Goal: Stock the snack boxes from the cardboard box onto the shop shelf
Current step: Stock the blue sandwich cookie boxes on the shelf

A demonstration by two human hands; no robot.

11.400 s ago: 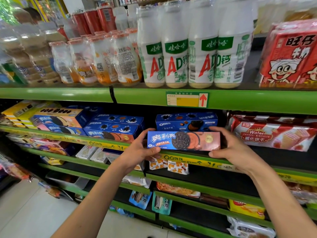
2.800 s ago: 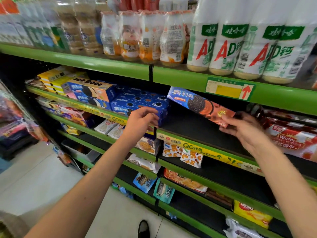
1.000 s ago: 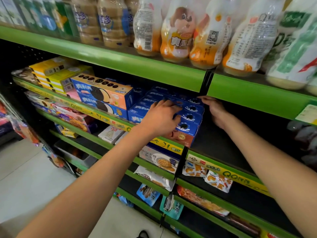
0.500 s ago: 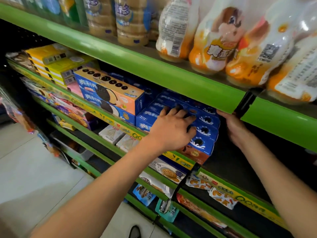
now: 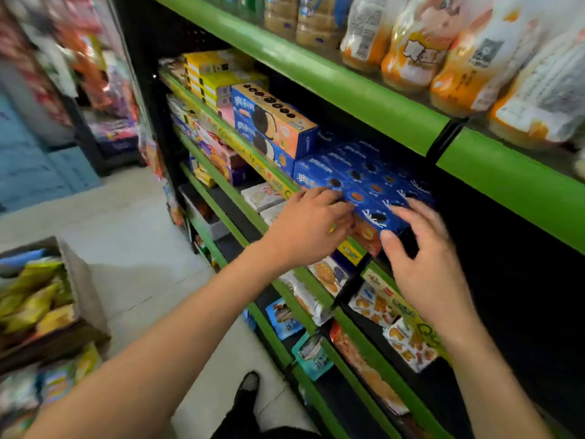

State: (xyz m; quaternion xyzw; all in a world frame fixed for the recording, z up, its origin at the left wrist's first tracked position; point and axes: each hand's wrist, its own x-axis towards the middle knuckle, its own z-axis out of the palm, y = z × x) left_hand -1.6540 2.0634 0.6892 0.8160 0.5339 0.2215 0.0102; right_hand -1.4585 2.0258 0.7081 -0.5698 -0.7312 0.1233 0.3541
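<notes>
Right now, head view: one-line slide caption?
Both hands, left and right, square up stacked blue cookie boxes on the green shelf.

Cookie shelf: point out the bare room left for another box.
Bare black shelf lies right of the blue cookie box stack, beyond the right hand. Left of the stack it is crowded: the blue-and-orange boxes and yellow boxes sit packed together. The left hand covers the stack's front.

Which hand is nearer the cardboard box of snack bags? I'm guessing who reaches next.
Left. The left hand rests on the blue boxes, on the cardboard box's side; the right hand is farther away.
</notes>
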